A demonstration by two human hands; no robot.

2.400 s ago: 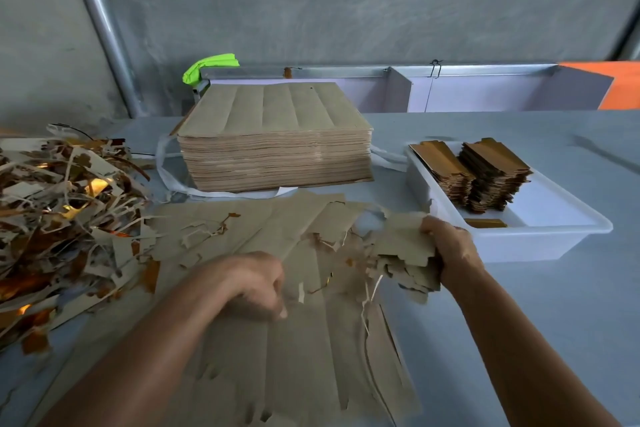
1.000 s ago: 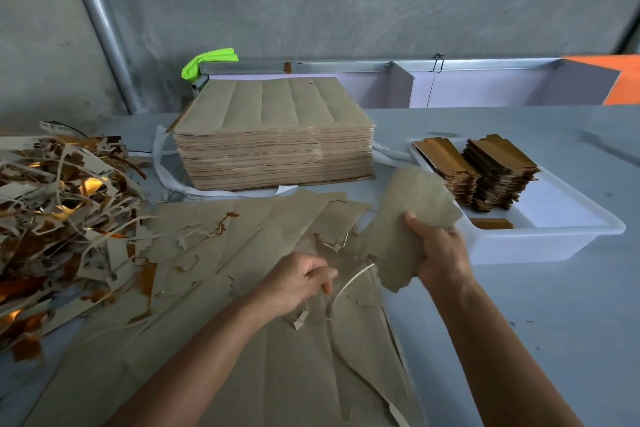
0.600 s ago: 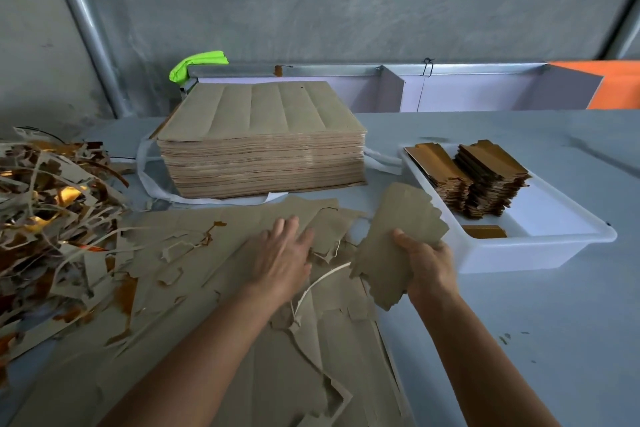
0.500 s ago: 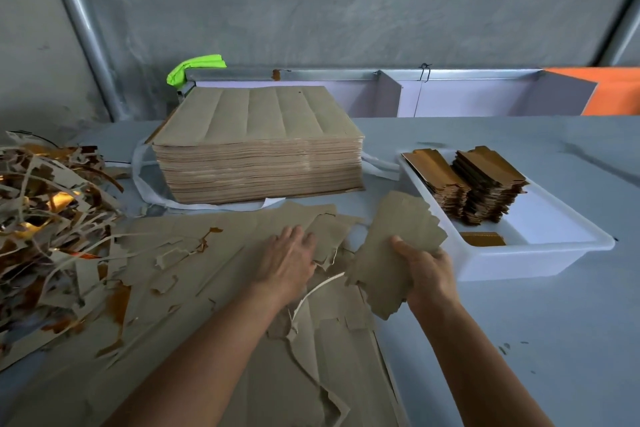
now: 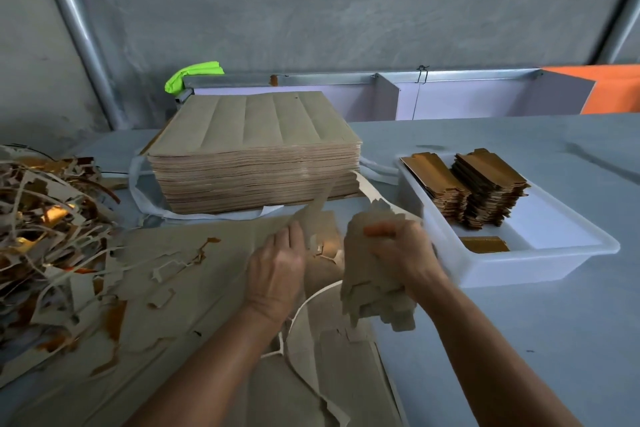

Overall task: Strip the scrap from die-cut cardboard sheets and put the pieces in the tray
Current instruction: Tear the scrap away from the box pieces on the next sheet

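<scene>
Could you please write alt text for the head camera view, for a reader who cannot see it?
A person's right hand grips a bundle of cut cardboard pieces beside a white tray holding two stacks, while the left hand lifts a torn sheet. A tall sheet stack sits behind, and a scrap pile lies left.

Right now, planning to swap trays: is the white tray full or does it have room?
Room left. The white tray holds two stacks of pieces at its far end; its near floor is mostly bare.

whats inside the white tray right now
The tray holds two stacks of brown die-cut pieces at the back and one flat piece near the front wall. Anything under the stacks is hidden.
</scene>
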